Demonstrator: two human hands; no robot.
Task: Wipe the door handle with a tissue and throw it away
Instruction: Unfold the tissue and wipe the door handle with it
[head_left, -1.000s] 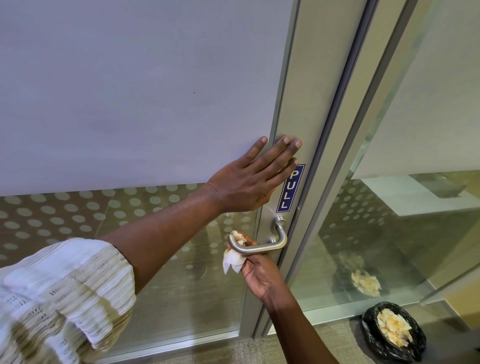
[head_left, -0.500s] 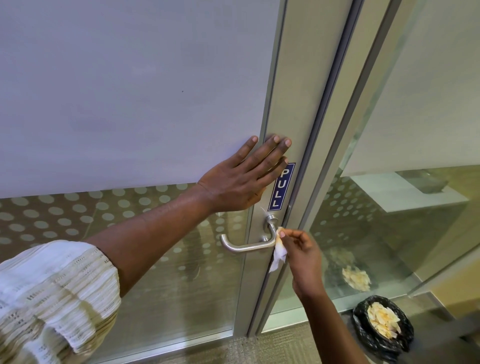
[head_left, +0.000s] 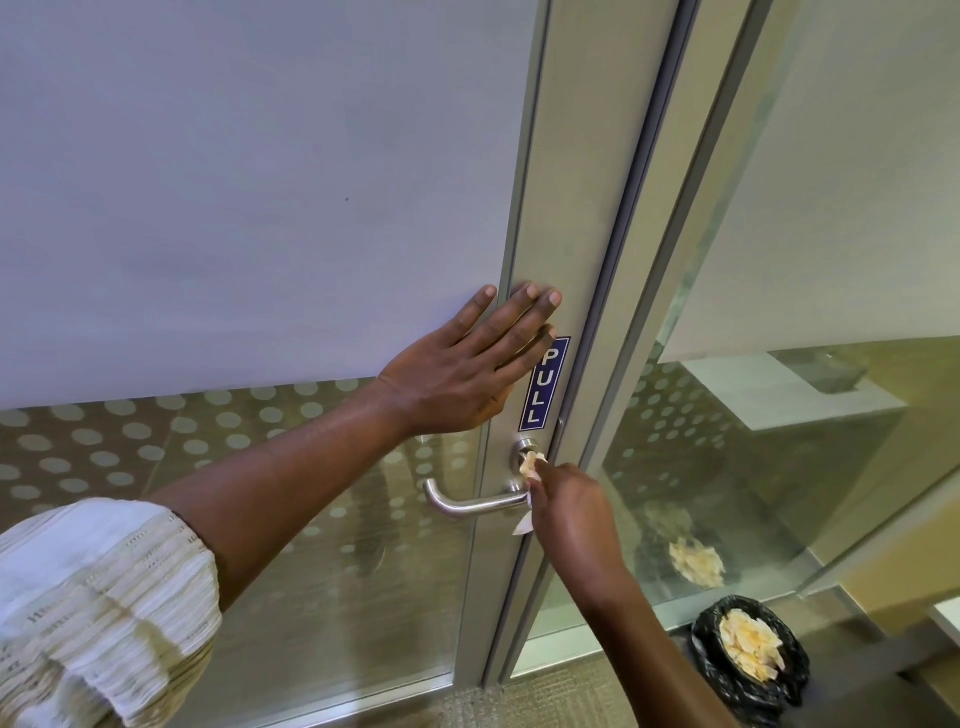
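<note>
A steel lever door handle (head_left: 467, 504) sticks out to the left from the metal stile of a glass door, below a blue PULL sign (head_left: 545, 384). My right hand (head_left: 574, 512) pinches a crumpled white tissue (head_left: 531, 464) against the handle's neck, close to its round base; a tail of tissue hangs below my fingers. My left hand (head_left: 462, 374) lies flat with fingers spread on the door, just above the handle, holding nothing. A bin lined with a black bag (head_left: 750, 657), full of used tissues, stands on the floor at the lower right.
The door's upper glass (head_left: 260, 182) is frosted and its lower part carries a dot pattern. A fixed glass panel (head_left: 779, 415) to the right mirrors the bin. Carpet (head_left: 561, 696) runs along the door's foot.
My right hand slid the tissue from the lever's free left end to its neck by the door, then slightly upward toward the round base. My left hand stayed flat on the door.
</note>
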